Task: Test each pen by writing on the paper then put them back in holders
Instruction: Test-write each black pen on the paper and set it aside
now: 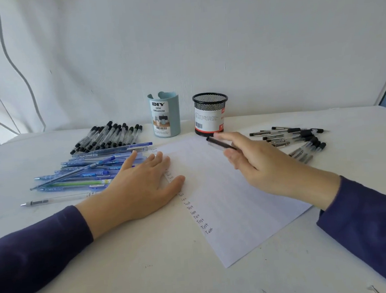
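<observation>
Half on the table beside the blue pens, half on the paper, pressing the left hand flat, fingers spread, covering part of the "Test" column. Further right, pinching a black pen between thumb and fingertips of the right hand, hovering over the paper just before the mesh holder. Showing a dark cap end and clear barrel, motion-blurred; hiding the other end behind the fingers. Screening part of the loose black pens at far right.
</observation>
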A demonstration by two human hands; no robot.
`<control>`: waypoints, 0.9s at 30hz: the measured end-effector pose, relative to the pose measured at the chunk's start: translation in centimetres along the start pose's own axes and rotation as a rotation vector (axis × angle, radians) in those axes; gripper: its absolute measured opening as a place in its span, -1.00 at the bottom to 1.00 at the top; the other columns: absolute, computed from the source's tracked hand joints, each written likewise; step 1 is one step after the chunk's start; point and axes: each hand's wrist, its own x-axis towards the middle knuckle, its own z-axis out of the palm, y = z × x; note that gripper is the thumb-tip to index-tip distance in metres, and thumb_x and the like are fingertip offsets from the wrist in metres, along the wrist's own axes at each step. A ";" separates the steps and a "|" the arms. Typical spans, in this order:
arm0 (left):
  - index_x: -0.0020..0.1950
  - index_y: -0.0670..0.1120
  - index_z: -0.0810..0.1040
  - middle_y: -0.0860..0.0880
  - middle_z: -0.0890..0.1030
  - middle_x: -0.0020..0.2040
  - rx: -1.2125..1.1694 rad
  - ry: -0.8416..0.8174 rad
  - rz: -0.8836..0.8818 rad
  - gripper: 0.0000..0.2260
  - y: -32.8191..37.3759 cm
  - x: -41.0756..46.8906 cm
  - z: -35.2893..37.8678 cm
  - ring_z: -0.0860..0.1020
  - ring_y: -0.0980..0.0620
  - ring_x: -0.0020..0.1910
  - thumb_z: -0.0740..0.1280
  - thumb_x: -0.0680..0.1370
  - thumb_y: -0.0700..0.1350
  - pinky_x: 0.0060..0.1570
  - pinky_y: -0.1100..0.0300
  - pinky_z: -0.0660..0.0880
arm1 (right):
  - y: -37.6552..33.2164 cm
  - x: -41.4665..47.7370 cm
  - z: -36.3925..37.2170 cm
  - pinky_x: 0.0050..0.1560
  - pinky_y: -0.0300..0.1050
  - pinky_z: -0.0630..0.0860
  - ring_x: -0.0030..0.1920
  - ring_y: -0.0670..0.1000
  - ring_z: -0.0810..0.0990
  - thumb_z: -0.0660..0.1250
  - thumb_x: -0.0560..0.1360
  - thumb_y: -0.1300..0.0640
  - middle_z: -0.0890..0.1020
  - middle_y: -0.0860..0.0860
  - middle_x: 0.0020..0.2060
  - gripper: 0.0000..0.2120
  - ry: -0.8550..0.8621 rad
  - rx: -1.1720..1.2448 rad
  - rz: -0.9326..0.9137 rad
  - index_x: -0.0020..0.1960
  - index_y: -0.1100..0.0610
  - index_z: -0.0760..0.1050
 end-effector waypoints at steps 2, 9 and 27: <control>0.61 0.03 0.00 0.04 0.00 0.61 -0.006 0.005 0.004 0.03 -0.1 0.0 0.0 -0.03 0.16 0.57 -0.43 0.27 0.54 0.51 0.04 -0.31 | 0.2 0.0 0.3 -0.16 0.03 0.45 -0.22 -0.05 0.51 0.04 0.65 -0.03 0.52 -0.10 -0.21 -0.80 -0.044 -0.078 -0.003 0.14 0.00 0.37; 0.61 0.05 0.00 0.07 -0.01 0.60 -0.050 0.000 -0.001 0.16 0.0 0.1 -0.1 -0.03 0.17 0.56 -0.54 0.13 0.56 0.49 0.06 -0.33 | 1.7 0.0 2.0 0.23 -0.18 0.28 0.16 -0.02 0.34 0.13 0.65 0.05 0.43 -0.04 0.20 -0.63 -0.212 -0.182 -0.091 0.43 0.01 0.41; 0.36 0.30 0.34 0.48 0.38 0.14 -0.355 0.165 0.256 -0.51 3.7 0.3 -1.1 0.35 0.33 0.19 -0.04 0.50 0.40 0.13 0.41 0.34 | 15.0 0.0 -3.9 0.51 0.11 -0.21 0.58 0.07 -0.12 -0.11 0.64 -0.22 0.03 0.01 0.59 -0.50 -0.022 -0.205 0.586 0.51 -0.12 0.25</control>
